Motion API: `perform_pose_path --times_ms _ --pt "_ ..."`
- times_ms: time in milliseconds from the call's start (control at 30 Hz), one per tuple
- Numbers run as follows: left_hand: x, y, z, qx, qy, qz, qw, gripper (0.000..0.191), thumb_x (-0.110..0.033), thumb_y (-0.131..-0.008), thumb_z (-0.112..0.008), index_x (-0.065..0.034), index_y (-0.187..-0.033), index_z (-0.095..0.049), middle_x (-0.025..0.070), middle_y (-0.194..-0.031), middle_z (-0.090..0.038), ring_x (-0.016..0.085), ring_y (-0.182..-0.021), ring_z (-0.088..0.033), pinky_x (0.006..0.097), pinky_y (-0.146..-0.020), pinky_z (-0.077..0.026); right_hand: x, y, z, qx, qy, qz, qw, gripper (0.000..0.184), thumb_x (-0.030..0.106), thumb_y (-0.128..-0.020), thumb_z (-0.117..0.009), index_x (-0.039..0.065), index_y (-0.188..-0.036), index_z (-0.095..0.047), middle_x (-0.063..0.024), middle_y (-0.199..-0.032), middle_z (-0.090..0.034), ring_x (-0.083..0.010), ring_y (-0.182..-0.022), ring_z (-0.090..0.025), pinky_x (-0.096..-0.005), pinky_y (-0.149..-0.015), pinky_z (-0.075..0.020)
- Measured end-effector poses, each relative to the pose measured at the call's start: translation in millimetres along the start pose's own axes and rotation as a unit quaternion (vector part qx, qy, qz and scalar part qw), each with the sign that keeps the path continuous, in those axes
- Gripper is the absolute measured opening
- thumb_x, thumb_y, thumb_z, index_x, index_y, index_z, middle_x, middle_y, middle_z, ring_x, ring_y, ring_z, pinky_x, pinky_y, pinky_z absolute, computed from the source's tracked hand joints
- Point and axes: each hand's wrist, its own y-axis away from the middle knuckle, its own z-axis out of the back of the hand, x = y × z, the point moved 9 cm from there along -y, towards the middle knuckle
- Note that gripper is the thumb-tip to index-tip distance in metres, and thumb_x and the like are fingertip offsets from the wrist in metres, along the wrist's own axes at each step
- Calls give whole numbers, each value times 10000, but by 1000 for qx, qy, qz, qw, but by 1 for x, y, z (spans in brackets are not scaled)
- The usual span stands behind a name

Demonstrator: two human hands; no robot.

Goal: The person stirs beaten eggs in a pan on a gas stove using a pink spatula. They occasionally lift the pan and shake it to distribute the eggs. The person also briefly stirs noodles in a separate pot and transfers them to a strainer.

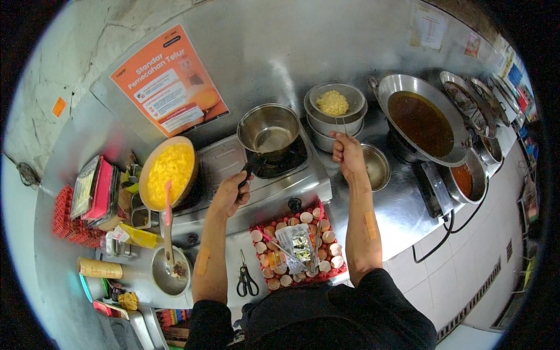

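My left hand (231, 192) is closed around the black handle of a metal saucepan (269, 129), which is over the right burner of a steel gas stove (218, 170). My right hand (348, 153) grips the handle of a wire mesh strainer (356, 103). Pale yellow noodles (332, 103) lie in the strainer, which is at the top of a stack of pots. Left of the saucepan, a frying pan (144, 175) holds yellow egg, with a pink spatula (168, 197) in it. A metal bowl (379, 168) stands beside my right forearm.
Eggshells fill a red tray (337, 276) near my body, with tongs and a packet on top. Black-handled scissors (247, 282) lie left of it. A metal bowl (164, 286) sits under the frying pan's handle. At right stand a wok (385, 92) of dark liquid and a pot (477, 194) of red sauce.
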Motion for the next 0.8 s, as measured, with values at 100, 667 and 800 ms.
perform_pose_path --times_ms 100,667,800 --pt "-4 0 2 8 -15 30 999 287 -330 -998 -527 -49 -1009 -588 -32 -626 -416 105 -499 -392 244 -465 -305 2 -2 1 -16 21 5 1000 203 188 -979 -537 9 -1065 -578 65 -622 -358 -57 -516 -319 -218 -470 -271" --pt "11 14 29 -97 -23 23 995 568 -625 -945 -471 -143 -1245 -503 73 -770 -616 130 -524 -520 244 -446 -368 -17 -22 5 -13 -6 -8 1000 181 213 -986 -539 49 -1039 -594 55 -618 -410 -66 -484 -351 -232 -429 -263" --pt "25 29 41 -103 7 6 995 807 -761 -908 -306 -144 -1413 -434 78 -789 -621 129 -523 -521 243 -448 -369 -48 -30 22 -26 -12 -37 999 193 247 -998 -539 71 -1043 -602 57 -619 -412 -69 -478 -349 -233 -427 -259"
